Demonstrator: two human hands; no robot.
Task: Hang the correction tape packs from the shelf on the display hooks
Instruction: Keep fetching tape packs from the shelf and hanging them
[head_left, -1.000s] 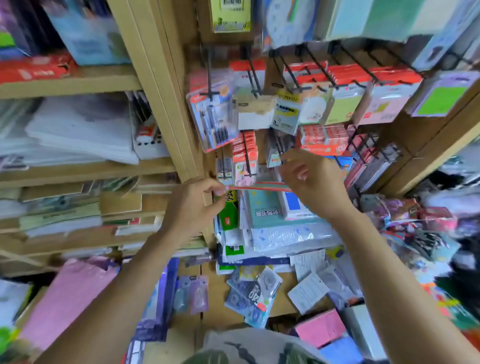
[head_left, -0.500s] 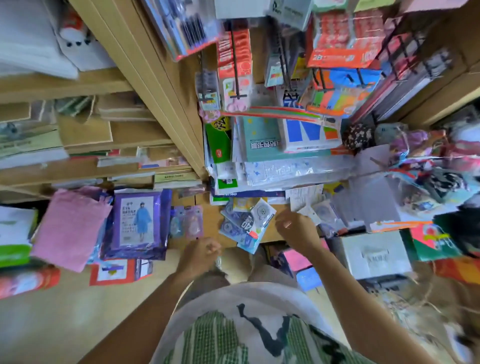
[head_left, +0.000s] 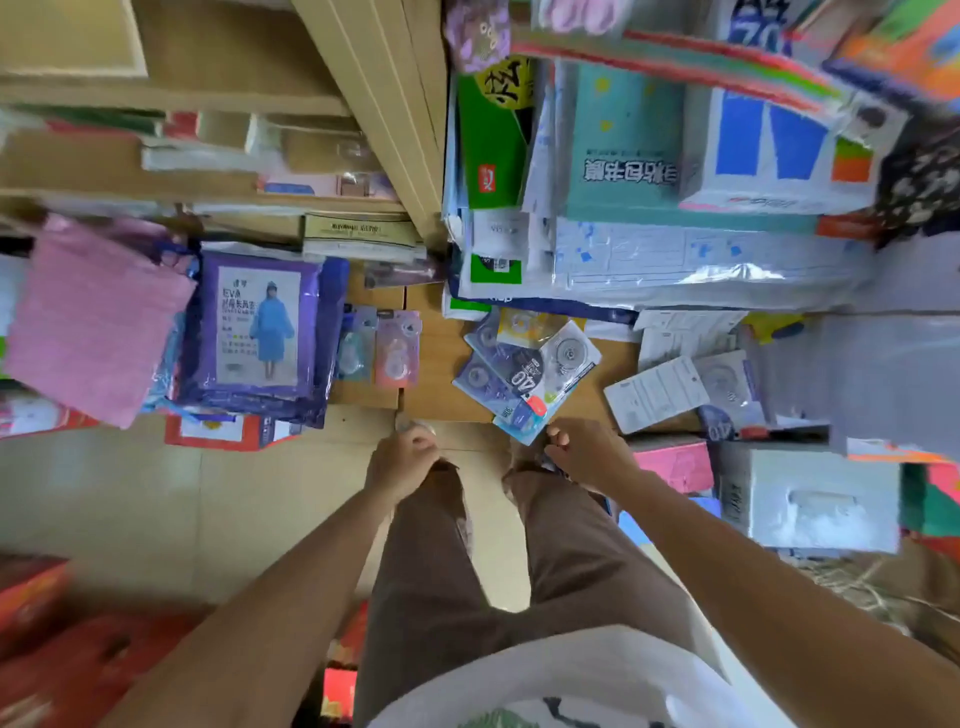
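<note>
Several correction tape packs lie on the wooden shelf (head_left: 436, 395). A loose pile of blue and white packs (head_left: 524, 369) sits mid-shelf, and two small packs (head_left: 379, 348), one blue and one pink, lie to its left. More packs (head_left: 675, 389) lie face down to the right. My left hand (head_left: 402, 462) hovers at the shelf's front edge with curled fingers, a small pale blurred thing at its fingertips. My right hand (head_left: 587, 454) hangs loosely curled just below the pile's lowest pack, holding nothing. The display hooks are out of view.
A purple raincoat pack (head_left: 260, 327) and a pink cloth bag (head_left: 93, 322) lie at the left. Stacked paper goods and a teal box (head_left: 623, 145) crowd the back of the shelf. A grey carton (head_left: 810, 499) and a pink box (head_left: 675, 465) stand at the lower right.
Both hands have dropped from the hanging packs down to the shelf's front edge. My view has tilted down, so the hooks have left the frame.
</note>
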